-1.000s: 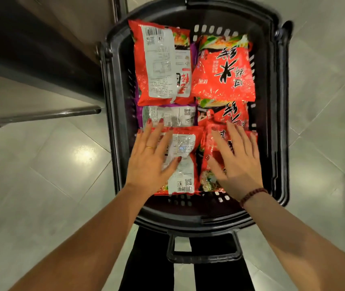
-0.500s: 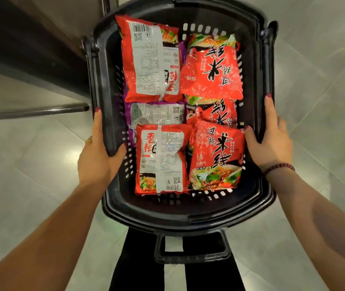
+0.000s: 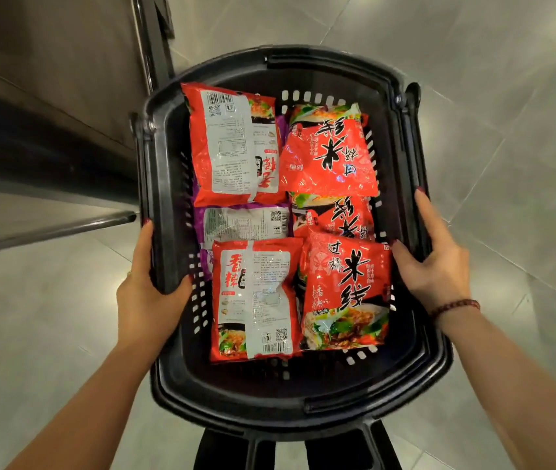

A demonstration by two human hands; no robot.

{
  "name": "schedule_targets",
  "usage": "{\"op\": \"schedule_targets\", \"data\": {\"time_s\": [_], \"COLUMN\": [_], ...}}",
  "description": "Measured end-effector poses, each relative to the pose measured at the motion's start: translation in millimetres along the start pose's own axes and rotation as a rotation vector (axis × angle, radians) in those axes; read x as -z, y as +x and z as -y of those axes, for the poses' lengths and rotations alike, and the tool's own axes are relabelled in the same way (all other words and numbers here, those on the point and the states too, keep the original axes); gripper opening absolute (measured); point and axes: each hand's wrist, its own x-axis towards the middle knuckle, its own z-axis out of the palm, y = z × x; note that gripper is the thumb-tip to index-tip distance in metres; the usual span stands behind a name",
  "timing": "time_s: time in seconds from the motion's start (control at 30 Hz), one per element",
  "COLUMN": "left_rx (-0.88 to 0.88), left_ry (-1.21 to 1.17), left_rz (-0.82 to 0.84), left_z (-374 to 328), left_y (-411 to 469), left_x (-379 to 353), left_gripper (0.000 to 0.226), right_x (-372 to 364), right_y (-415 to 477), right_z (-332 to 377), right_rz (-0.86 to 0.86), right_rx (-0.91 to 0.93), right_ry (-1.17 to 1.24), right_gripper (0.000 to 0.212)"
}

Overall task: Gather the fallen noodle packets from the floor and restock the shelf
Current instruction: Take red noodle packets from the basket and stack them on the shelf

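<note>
A black plastic shopping basket (image 3: 280,391) fills the middle of the view, seen from above. Several red noodle packets lie flat inside it, among them one at the near right (image 3: 346,293) face up and one at the near left (image 3: 252,300) back side up. A purple packet (image 3: 242,222) shows beneath them. My left hand (image 3: 147,296) grips the basket's left rim, thumb inside the wall. My right hand (image 3: 435,262) grips the right rim the same way, thumb inside.
Grey tiled floor (image 3: 513,171) lies all around the basket. A dark metal shelf base with a rail (image 3: 49,228) runs along the left side. The basket's folded handle (image 3: 290,446) points toward me at the bottom edge.
Both hands left the near packets and took hold of the basket's side rims. The basket has since shifted right and toward me in the view, and the shelf base has come closer on the left.
</note>
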Motion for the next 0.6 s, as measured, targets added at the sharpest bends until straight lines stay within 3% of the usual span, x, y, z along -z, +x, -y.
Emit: {"op": "schedule_targets", "data": {"time_s": [0.3,0.6], "left_rx": [-0.039,-0.163], "left_ry": [0.024,-0.038], "left_rz": [0.025,-0.074], "left_z": [-99.2,-216.9], "left_y": [-12.1,43.4], "left_x": [14.3,50.0], "left_gripper": [0.091,0.090], "right_x": [96.8,184.3], "right_y": [10.0,77.4], "right_z": [32.2,121.3], "right_rz": [-0.029,-0.125], "right_rx": [-0.090,-0.015], "right_ry": [0.027,0.015], "right_gripper": [0.075,0.075]}}
